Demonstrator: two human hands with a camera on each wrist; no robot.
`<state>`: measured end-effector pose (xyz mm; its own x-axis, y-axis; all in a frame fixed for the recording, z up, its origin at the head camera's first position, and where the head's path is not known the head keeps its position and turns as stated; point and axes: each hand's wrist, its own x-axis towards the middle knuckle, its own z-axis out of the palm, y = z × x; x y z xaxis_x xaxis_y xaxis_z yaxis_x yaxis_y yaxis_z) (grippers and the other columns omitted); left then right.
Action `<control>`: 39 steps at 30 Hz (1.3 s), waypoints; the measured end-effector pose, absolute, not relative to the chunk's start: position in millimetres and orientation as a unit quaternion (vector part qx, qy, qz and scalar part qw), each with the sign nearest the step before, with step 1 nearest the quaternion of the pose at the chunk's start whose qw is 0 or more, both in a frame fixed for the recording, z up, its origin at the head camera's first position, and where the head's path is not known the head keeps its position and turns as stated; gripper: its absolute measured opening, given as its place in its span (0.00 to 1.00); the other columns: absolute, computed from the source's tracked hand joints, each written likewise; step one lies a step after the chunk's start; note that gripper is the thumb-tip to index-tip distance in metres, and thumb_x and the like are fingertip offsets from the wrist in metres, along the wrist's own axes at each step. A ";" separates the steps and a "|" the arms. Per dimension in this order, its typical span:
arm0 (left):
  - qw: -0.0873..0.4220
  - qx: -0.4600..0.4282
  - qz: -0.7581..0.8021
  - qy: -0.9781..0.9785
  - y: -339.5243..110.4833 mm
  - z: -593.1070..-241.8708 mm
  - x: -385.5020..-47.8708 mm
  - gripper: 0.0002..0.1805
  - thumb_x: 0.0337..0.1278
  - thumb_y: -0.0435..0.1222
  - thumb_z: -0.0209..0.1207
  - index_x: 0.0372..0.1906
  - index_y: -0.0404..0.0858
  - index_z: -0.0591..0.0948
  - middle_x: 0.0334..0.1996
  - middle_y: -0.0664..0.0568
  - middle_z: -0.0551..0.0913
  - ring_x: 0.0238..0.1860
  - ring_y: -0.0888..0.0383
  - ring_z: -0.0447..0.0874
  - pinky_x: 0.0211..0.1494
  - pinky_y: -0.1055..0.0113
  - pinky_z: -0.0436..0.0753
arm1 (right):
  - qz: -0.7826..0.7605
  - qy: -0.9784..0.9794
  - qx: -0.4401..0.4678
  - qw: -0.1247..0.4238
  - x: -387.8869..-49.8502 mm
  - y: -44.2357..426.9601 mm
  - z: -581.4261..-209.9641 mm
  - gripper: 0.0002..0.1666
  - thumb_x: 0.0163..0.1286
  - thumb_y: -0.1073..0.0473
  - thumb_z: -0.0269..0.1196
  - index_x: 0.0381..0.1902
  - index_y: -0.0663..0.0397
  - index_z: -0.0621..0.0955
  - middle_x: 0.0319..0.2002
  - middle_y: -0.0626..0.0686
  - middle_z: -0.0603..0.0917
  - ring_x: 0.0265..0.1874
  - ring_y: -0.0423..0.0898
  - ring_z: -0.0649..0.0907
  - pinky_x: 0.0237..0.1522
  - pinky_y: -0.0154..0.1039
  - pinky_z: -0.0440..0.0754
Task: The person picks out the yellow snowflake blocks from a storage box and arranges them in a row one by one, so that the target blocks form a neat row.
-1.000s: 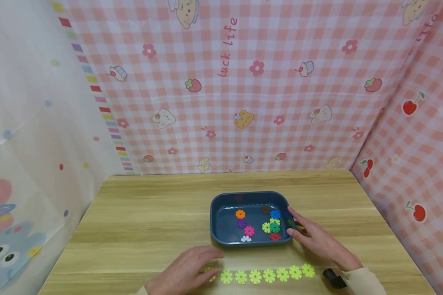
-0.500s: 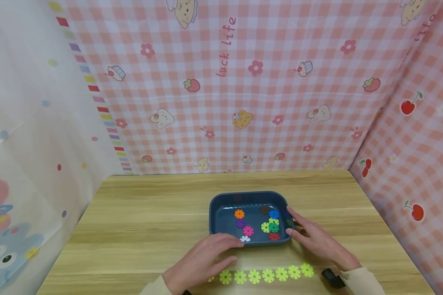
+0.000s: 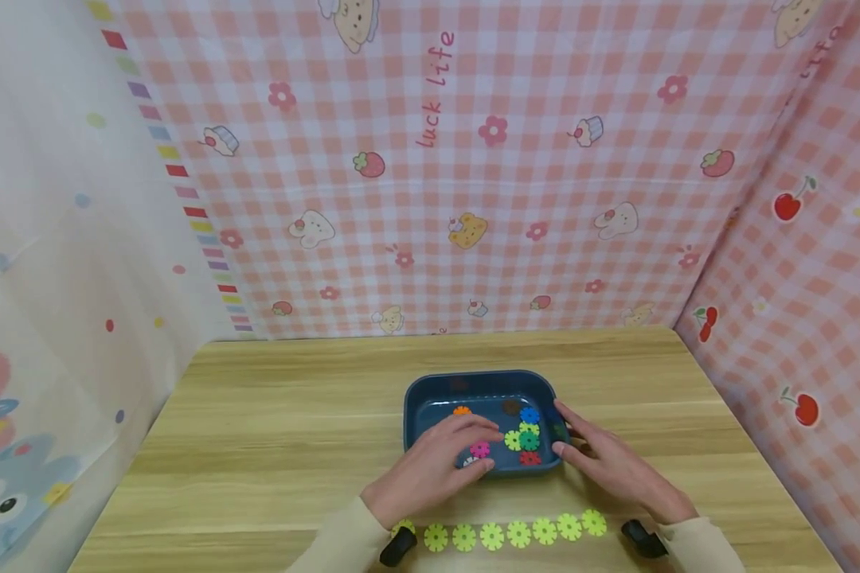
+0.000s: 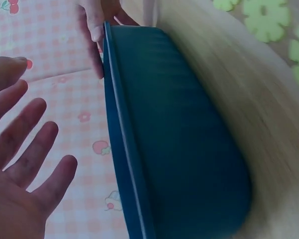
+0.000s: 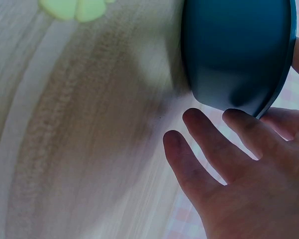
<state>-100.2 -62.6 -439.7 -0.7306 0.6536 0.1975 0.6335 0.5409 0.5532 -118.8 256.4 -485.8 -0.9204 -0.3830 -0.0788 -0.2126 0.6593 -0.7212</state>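
Observation:
A dark blue rectangular tray (image 3: 408, 410) stands on the wooden table with several snowflake-shaped plastic discs inside. They include a green disc (image 3: 529, 441), a blue disc (image 3: 529, 415), a red disc (image 3: 529, 458) and yellow-green ones. My left hand (image 3: 440, 460) reaches over the tray's near rim, fingers spread and apparently holding nothing; it partly hides discs such as the pink one (image 3: 479, 450). At the tray's right end, my right hand (image 3: 612, 465) holds the rim between thumb and fingers. The left wrist view shows the tray's outer wall (image 4: 189, 149) beside my left fingers.
A row of yellow-green discs (image 3: 491, 536) lies along the table in front of the tray. A black wrist device (image 3: 399, 547) on the left arm overlaps the row's left end. Patterned cloth (image 3: 373, 231) hangs behind the table (image 3: 258, 430) and at both sides.
My left hand has moved from the left end of the disc row, up and rightward, to over the tray. My right hand stays at the tray's right end.

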 end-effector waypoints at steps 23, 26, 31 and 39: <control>0.051 0.281 0.344 0.895 -7.3 -470.3 -140.2 0.23 0.68 0.39 0.67 0.66 0.42 0.82 0.63 0.51 0.81 0.66 0.52 0.77 0.70 0.52 0.75 | -0.399 0.893 -0.172 0.119 -118.7 257.1 -487.0 0.43 0.82 0.42 0.55 0.84 0.52 0.55 0.75 0.68 0.66 0.67 0.65 0.76 0.64 0.60 0.76; 0.060 0.280 0.345 0.894 -4.3 -471.8 -145.3 0.23 0.67 0.37 0.67 0.66 0.40 0.82 0.63 0.50 0.81 0.66 0.52 0.77 0.70 0.54 0.75 | -0.399 0.893 -0.174 0.115 -118.5 257.8 -487.4 0.44 0.82 0.41 0.55 0.84 0.53 0.55 0.75 0.69 0.66 0.67 0.65 0.77 0.64 0.60 0.77; 0.073 0.270 0.332 0.901 -1.9 -474.3 -154.1 0.23 0.67 0.37 0.67 0.65 0.41 0.82 0.63 0.51 0.82 0.67 0.53 0.77 0.70 0.58 0.75 | -0.397 0.894 -0.170 0.118 -118.4 258.0 -487.7 0.44 0.81 0.40 0.54 0.84 0.52 0.54 0.75 0.70 0.66 0.66 0.65 0.77 0.64 0.60 0.76; 0.118 0.236 0.332 0.906 2.6 -479.3 -164.0 0.23 0.64 0.38 0.70 0.63 0.41 0.84 0.61 0.51 0.83 0.64 0.52 0.77 0.69 0.55 0.76 | -0.399 0.893 -0.167 0.121 -117.7 257.8 -487.3 0.44 0.82 0.41 0.55 0.84 0.52 0.54 0.75 0.70 0.66 0.66 0.65 0.77 0.65 0.61 0.75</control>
<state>-164.0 2.6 -479.3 -0.8611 0.5053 -0.0571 0.3484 0.6680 0.6576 -117.7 257.8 -487.3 -0.9148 -0.3954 -0.0825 -0.2023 0.6254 -0.7536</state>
